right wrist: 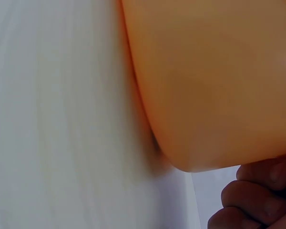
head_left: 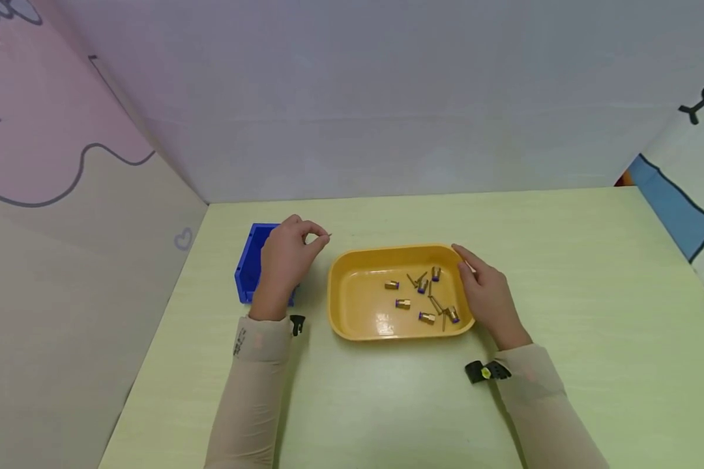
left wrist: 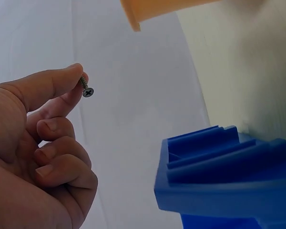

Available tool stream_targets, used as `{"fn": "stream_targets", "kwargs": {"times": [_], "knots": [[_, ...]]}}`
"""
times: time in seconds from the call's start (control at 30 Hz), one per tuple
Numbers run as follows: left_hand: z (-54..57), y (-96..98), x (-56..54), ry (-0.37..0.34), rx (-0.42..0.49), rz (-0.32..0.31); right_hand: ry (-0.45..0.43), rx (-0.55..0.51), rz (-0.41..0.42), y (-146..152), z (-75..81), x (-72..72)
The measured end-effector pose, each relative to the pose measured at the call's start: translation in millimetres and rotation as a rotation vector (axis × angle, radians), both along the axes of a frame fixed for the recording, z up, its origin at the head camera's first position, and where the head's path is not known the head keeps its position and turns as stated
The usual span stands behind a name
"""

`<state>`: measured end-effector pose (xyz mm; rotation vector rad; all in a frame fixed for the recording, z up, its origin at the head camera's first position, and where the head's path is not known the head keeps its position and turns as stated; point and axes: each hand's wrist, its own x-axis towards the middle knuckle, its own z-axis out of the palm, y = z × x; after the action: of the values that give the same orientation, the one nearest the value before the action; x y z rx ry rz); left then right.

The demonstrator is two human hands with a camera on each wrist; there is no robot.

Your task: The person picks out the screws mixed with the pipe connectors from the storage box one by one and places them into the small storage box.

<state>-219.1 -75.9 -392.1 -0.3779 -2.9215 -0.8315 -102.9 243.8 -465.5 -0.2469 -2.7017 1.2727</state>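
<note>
My left hand pinches a small Phillips-head screw between thumb and index finger, with the other fingers curled in. It is above the right side of a blue plastic bin, hiding part of it. In a yellow tray lie several brass fittings with blue ends and several screws, mostly toward the right. My right hand grips the tray's right rim, its thumb at the inner side and its fingers outside, as the right wrist view shows.
The tray and the bin stand on a pale green-yellow table. A white sheet hangs behind it, and a printed panel stands at the left. Black straps hang near both cuffs.
</note>
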Motion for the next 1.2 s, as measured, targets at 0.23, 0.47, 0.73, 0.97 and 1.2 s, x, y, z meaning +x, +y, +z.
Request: {"fn": "stream_targets", "kwargs": {"times": [0.23,0.47,0.73,0.97,1.2], "knots": [[-6.5,-8.6,-0.7,-0.046,-0.014,0.038,-0.002,0.019,0.0,0.3,-2.7,-1.7],[-9.4,-26.1,-2.3,-0.032,0.011,0.065,0.0,0.015,0.003,0.9,-2.2,-1.4],[-11.1,-46.0,-10.1,-0.151,-0.074,0.161,-0.004,0.007,0.003,1.7,-2.6,-1.0],[-16.5,-57.3,-14.7,-0.192,-0.139,0.224,0.005,0.01,0.0,2.4,-3.6,-1.0],[-25.3,-63.5,-17.9,-0.236,-0.14,0.237,0.001,0.009,0.006,1.9,-2.3,-0.7]]}}
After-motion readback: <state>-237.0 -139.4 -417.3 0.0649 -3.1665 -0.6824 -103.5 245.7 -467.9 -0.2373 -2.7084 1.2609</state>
